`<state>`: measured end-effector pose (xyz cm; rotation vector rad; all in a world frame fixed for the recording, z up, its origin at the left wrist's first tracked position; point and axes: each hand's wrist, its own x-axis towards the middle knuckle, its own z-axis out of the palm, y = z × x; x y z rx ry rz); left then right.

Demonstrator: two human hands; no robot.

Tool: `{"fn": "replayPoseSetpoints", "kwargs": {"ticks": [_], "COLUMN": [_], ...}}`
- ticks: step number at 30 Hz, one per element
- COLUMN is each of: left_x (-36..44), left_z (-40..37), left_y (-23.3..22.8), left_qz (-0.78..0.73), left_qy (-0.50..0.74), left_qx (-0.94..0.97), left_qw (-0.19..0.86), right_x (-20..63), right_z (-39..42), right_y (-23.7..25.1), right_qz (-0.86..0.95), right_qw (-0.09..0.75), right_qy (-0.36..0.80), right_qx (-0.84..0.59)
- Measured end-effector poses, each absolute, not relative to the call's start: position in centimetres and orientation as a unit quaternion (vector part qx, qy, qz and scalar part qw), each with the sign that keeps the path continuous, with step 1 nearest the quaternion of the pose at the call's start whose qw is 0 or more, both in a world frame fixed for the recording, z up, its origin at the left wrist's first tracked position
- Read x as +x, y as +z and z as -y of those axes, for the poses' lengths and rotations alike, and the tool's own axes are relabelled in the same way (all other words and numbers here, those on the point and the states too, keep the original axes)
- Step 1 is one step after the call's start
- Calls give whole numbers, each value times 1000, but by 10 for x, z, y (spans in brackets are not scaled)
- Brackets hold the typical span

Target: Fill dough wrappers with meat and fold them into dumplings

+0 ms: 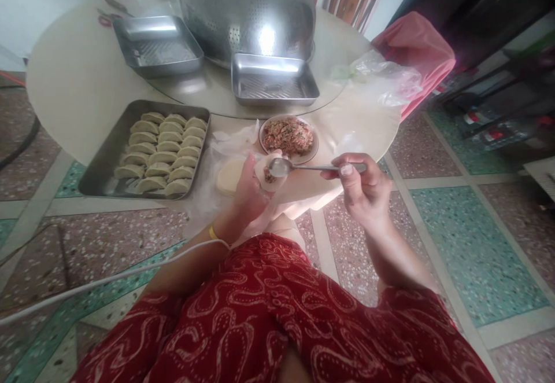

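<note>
In my left hand point(250, 192) rests a round dumpling wrapper point(277, 185), its fingers curled behind it, with a little meat filling on top. My right hand point(362, 189) grips a metal spoon point(312, 167) by the handle; the bowl of the spoon lies over the wrapper. Just behind the wrapper stands a plate of minced meat filling point(288, 135) with green bits in it. Beside my left hand, a stack of wrappers point(229, 176) sits on a plastic bag point(208, 166). Rows of folded dumplings point(167, 146) fill much of a metal tray point(97, 166) at the left.
On the glass turntable are two metal pans point(158, 44) point(275, 79) and a large perforated metal dome point(247, 13). A clear plastic bag point(385, 79) lies at the right edge near a pink-covered chair point(418, 47). A white cable point(113, 279) crosses at lower left.
</note>
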<state>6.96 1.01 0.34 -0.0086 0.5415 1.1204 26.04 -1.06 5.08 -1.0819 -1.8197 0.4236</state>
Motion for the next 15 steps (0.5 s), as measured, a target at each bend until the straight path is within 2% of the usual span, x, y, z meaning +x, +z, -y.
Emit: {"fn": "replayPoseSetpoints", "kwargs": {"ticks": [4, 9, 15], "left_x": [71, 63, 55], "left_z": [-8, -6, 0], "left_y": [17, 14, 3], "left_qz": [-285, -292, -266], "left_qy": [536, 511, 514], "left_qx": [-22, -20, -11], "left_qw": [794, 808, 816], "right_x": [262, 278, 288], "right_z": [5, -18, -52], "right_y": [50, 31, -27], "right_qz": [731, 637, 601], "right_qw": [492, 586, 575], "right_qy": [196, 206, 287], "right_qx": [-430, -456, -475]}}
